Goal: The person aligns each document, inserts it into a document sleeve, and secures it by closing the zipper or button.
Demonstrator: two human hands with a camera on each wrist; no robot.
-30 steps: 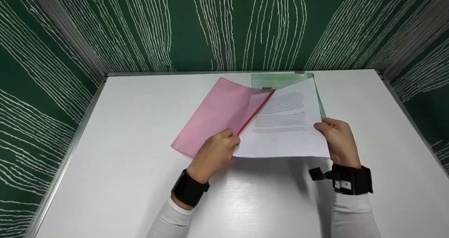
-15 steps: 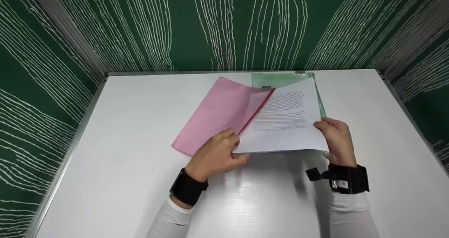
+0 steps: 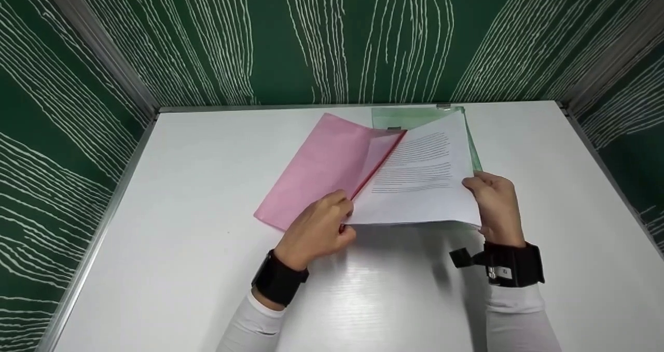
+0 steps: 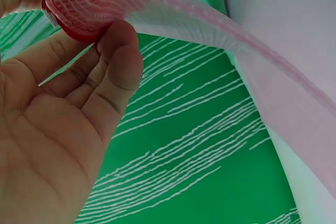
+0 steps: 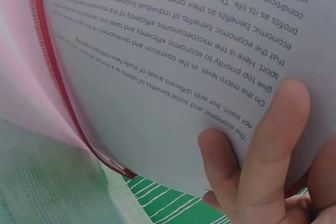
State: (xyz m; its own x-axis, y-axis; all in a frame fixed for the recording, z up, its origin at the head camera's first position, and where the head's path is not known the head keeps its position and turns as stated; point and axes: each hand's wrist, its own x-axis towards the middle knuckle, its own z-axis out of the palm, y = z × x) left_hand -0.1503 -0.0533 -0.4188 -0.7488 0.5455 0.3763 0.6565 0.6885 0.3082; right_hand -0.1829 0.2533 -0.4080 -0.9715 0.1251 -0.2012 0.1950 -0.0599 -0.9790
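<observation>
A pink mesh pouch [image 3: 316, 170] with a red-edged opening [image 4: 79, 32] lies slanted at the middle of the table. My left hand [image 3: 316, 230] grips the near end of that red edge. In the left wrist view, the fingertips [image 4: 122, 69] press under it. A white printed sheet [image 3: 415, 201] reaches from the opening to the right; its left part is hidden by the pouch. My right hand [image 3: 498, 207] pinches the sheet's right edge, thumb on top. The right wrist view shows the printed text upside down, fingers [image 5: 270, 150] against the paper.
A green translucent folder [image 3: 410, 116] lies partly under the sheet, near the table's back edge. The white table [image 3: 181, 196] meets green walls [image 3: 280, 41] with white wavy lines on several sides. Black bands [image 3: 513, 265] circle both wrists.
The right hand has shifted slightly left with the sheet, whose near edge has risen a little. The left thumb stretched out half a second ago and has drawn back to the pouch edge.
</observation>
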